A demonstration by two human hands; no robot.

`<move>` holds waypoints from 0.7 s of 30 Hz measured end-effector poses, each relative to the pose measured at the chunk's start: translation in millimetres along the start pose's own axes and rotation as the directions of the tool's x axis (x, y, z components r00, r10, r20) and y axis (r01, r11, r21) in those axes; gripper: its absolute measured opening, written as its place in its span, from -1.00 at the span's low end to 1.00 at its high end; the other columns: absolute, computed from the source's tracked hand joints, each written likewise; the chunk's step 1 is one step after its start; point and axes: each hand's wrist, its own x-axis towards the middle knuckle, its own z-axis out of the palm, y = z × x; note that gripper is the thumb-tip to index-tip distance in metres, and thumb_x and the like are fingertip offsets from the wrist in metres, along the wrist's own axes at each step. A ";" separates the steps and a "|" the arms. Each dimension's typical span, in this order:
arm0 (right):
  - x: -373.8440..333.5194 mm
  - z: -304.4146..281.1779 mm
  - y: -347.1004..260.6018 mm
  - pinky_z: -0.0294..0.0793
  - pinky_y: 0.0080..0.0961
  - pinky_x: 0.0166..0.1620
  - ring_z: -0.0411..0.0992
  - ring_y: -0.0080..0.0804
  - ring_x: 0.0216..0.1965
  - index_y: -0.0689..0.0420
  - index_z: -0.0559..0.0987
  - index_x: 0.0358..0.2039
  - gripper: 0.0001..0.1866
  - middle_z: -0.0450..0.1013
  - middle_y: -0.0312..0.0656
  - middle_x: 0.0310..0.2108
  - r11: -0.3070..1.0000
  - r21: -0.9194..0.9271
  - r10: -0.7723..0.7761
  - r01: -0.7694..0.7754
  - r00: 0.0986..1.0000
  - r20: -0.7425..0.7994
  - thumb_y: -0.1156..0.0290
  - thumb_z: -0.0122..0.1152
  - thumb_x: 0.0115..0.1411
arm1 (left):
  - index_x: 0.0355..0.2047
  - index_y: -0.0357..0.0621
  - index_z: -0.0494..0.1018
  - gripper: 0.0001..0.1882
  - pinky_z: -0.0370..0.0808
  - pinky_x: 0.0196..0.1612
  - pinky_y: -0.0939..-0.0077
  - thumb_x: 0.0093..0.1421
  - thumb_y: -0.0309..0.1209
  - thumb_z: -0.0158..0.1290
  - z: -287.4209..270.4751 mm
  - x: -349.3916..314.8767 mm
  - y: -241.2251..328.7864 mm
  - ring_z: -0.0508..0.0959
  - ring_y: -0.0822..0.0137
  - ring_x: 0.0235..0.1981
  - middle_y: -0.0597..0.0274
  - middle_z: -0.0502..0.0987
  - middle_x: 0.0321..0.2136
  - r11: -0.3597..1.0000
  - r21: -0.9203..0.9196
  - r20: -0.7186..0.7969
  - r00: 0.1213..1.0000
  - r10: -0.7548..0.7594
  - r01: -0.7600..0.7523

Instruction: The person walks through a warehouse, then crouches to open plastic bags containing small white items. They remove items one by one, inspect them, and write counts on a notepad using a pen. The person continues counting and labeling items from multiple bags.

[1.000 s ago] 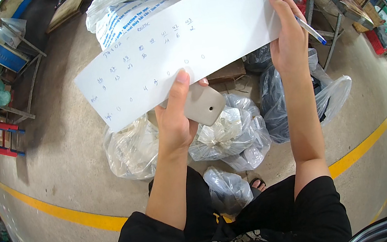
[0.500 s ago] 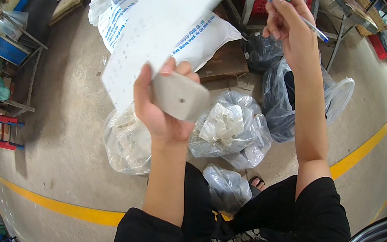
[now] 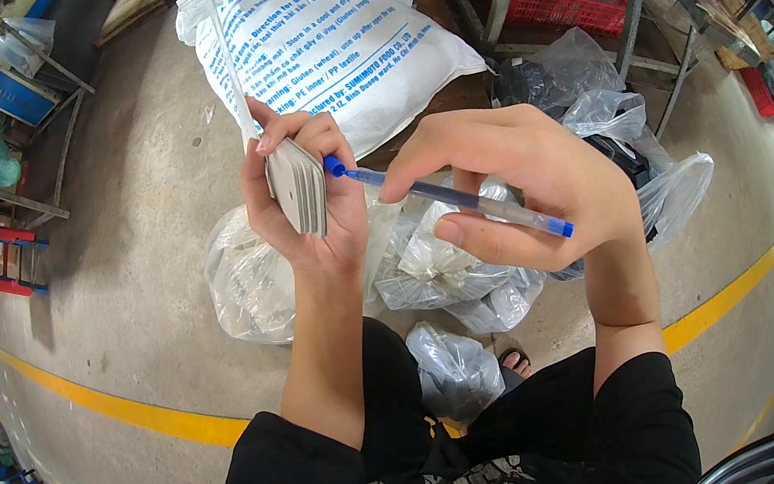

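My left hand (image 3: 304,194) is closed around a stack of flat, light-grey pieces (image 3: 290,188) with cut corners, its layered edges showing. A white sheet (image 3: 227,65), seen nearly edge-on, rises from the same fingers. My right hand (image 3: 529,179) holds a clear-barrelled blue ballpoint pen (image 3: 477,202) between thumb and fingers. The pen's point end angles towards my left hand. There a small blue cap (image 3: 334,165) sits at the left fingers, right by the pen's tip. Whether cap and pen still touch is hard to tell.
White printed sacks (image 3: 328,59) lie ahead on a wooden pallet. Filled clear plastic bags (image 3: 257,283) stand around my legs. At the right are a red crate (image 3: 562,6) with a green bag and a metal-legged table (image 3: 647,28). A yellow line (image 3: 130,409) crosses the floor.
My right hand has come down and inward with the pen, to beside my left hand. The white sheet and grey stack have turned edge-on, uncovering the printed sacks.
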 end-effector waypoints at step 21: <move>8.8 46.8 12.8 0.41 -0.19 -0.46 0.45 0.03 -0.46 0.12 0.34 -0.07 -0.70 0.37 -0.06 -0.32 0.964 -0.260 0.041 -0.063 0.995 -0.090 0.46 0.15 0.20 | 0.04 -0.29 0.29 -0.66 0.30 -0.23 0.52 0.39 -0.29 -0.13 1.9 -1.9 -3.3 0.24 0.46 -0.36 0.35 0.30 -0.40 0.891 0.414 0.056 0.982 0.178 -0.185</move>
